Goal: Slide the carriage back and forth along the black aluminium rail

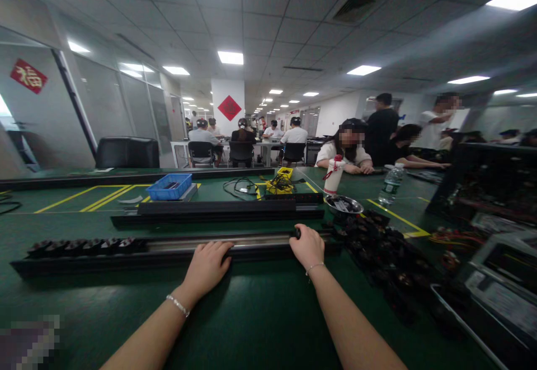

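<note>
A long black track rail [260,245] with a metallic channel lies across the green table in front of me. My left hand [210,265] grips its middle, fingers over the top and thumb along the near side. Farther right, my right hand [309,247] is closed around a small black part [297,232] at the rail; most of that part is hidden by the fingers. A row of black pieces [84,246] sits on the rail's left end. Beside the right end lies a heap of similar black parts [384,252].
Behind the rail lies a second black rail [218,209]. A blue bin [170,186], yellow bin [280,184], metal bowl [344,204], white bottle [334,175] and water bottle [391,184] stand beyond. Opened electronic equipment [503,269] borders the right. A person [342,149] sits across the table.
</note>
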The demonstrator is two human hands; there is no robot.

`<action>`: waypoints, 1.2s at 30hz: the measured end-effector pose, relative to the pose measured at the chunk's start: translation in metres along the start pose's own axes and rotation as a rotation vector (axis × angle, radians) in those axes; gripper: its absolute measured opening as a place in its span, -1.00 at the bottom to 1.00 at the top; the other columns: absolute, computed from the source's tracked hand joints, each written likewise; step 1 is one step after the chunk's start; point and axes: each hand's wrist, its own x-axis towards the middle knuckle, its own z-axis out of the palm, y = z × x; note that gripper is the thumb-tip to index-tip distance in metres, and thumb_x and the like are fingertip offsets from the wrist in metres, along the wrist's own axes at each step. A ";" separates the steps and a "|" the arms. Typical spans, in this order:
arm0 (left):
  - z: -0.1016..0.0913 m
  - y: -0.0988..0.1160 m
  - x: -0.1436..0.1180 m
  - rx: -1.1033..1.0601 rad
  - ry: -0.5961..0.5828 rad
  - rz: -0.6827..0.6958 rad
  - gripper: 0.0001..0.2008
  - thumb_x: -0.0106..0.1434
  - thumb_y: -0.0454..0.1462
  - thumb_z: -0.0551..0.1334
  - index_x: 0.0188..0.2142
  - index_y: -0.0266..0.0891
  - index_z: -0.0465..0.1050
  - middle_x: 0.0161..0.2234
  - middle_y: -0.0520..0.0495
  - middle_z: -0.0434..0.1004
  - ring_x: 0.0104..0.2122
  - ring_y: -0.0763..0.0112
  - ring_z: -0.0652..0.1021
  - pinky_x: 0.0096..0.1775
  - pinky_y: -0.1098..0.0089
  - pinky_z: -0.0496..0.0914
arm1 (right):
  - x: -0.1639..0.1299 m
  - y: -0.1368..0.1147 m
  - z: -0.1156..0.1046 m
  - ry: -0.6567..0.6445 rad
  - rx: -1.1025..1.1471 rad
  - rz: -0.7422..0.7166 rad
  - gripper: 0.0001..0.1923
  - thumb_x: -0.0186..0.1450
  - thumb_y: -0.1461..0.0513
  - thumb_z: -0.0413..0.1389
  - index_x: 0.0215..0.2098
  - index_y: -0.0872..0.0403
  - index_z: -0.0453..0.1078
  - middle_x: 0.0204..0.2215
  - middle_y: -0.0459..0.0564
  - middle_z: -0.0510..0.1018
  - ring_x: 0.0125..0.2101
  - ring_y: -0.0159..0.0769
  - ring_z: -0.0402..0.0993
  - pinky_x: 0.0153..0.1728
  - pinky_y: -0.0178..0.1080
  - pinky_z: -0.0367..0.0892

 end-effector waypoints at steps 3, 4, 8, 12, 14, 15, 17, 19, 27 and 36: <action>0.001 0.000 0.000 -0.003 0.011 0.004 -0.69 0.23 -0.22 0.05 -0.04 -0.07 0.35 -0.13 -0.01 0.51 -0.12 0.29 0.44 -0.13 0.25 0.20 | 0.000 0.003 0.002 0.026 -0.009 -0.005 -0.55 0.09 0.24 -0.02 -0.04 0.07 0.34 -0.09 0.03 0.47 -0.01 -0.20 0.27 0.03 -0.15 0.04; 0.001 0.000 -0.001 -0.006 0.013 0.004 -0.70 0.23 -0.22 0.05 -0.05 -0.07 0.35 -0.13 -0.01 0.51 -0.12 0.29 0.44 -0.13 0.25 0.20 | 0.000 0.004 0.004 0.045 -0.016 -0.003 -0.55 0.09 0.23 -0.01 -0.03 0.07 0.34 -0.08 0.04 0.47 0.01 -0.19 0.25 0.06 -0.14 0.00; 0.002 -0.001 -0.001 -0.010 0.007 -0.001 -0.70 0.23 -0.21 0.05 -0.05 -0.07 0.35 -0.14 -0.01 0.51 -0.12 0.29 0.44 -0.14 0.25 0.19 | 0.000 0.007 0.007 0.095 -0.037 0.011 -0.54 0.08 0.19 0.01 -0.03 0.07 0.33 -0.03 0.05 0.43 0.05 -0.16 0.19 0.09 -0.11 -0.07; 0.002 0.000 0.000 -0.012 0.003 -0.005 -0.69 0.23 -0.21 0.05 -0.05 -0.08 0.35 -0.13 -0.02 0.51 -0.12 0.30 0.44 -0.13 0.25 0.19 | 0.000 0.007 0.005 0.082 -0.024 0.013 -0.54 0.08 0.20 0.00 -0.03 0.07 0.33 -0.05 0.04 0.45 0.04 -0.16 0.21 0.08 -0.12 -0.06; 0.001 0.000 0.000 -0.012 0.004 -0.006 -0.70 0.23 -0.21 0.05 -0.05 -0.08 0.36 -0.13 -0.03 0.51 -0.12 0.30 0.44 -0.13 0.25 0.19 | 0.000 0.006 0.003 0.076 -0.019 0.015 -0.54 0.08 0.20 -0.01 -0.03 0.08 0.33 -0.06 0.03 0.46 0.03 -0.16 0.22 0.08 -0.12 -0.06; 0.001 0.000 0.000 -0.010 0.004 -0.007 -0.70 0.23 -0.21 0.05 -0.05 -0.07 0.36 -0.13 -0.03 0.51 -0.12 0.30 0.44 -0.13 0.25 0.19 | 0.000 0.006 0.003 0.074 -0.018 0.016 -0.54 0.08 0.20 -0.01 -0.03 0.08 0.33 -0.06 0.03 0.46 0.03 -0.16 0.22 0.08 -0.12 -0.06; 0.002 0.000 0.000 -0.006 0.005 -0.005 -0.70 0.23 -0.22 0.05 -0.05 -0.07 0.36 -0.13 -0.03 0.51 -0.12 0.30 0.44 -0.14 0.25 0.19 | 0.000 0.006 0.003 0.072 -0.017 0.014 -0.54 0.08 0.20 -0.01 -0.03 0.08 0.32 -0.06 0.03 0.46 0.03 -0.15 0.23 0.08 -0.12 -0.06; 0.002 0.000 0.000 -0.005 0.005 -0.005 -0.70 0.23 -0.22 0.05 -0.05 -0.08 0.36 -0.14 -0.03 0.51 -0.12 0.29 0.43 -0.13 0.25 0.18 | 0.000 0.006 0.003 0.073 -0.014 0.012 -0.53 0.08 0.21 -0.01 -0.03 0.07 0.32 -0.07 0.02 0.46 0.03 -0.15 0.23 0.08 -0.12 -0.05; 0.002 -0.001 0.000 0.001 0.010 -0.007 -0.70 0.23 -0.22 0.05 -0.05 -0.08 0.36 -0.14 -0.03 0.51 -0.13 0.31 0.44 -0.14 0.26 0.19 | 0.001 0.008 0.003 0.082 -0.003 0.023 -0.54 0.07 0.20 0.00 -0.04 0.08 0.32 -0.10 0.04 0.48 0.00 -0.15 0.27 0.05 -0.13 0.01; 0.003 -0.002 -0.001 0.002 0.024 0.012 -0.70 0.23 -0.22 0.06 -0.05 -0.08 0.35 -0.15 -0.03 0.51 -0.13 0.29 0.44 -0.14 0.26 0.19 | 0.000 0.013 0.007 0.161 -0.049 0.046 -0.53 0.05 0.17 0.01 -0.07 0.13 0.36 -0.01 0.11 0.41 0.09 -0.09 0.14 0.14 -0.03 -0.16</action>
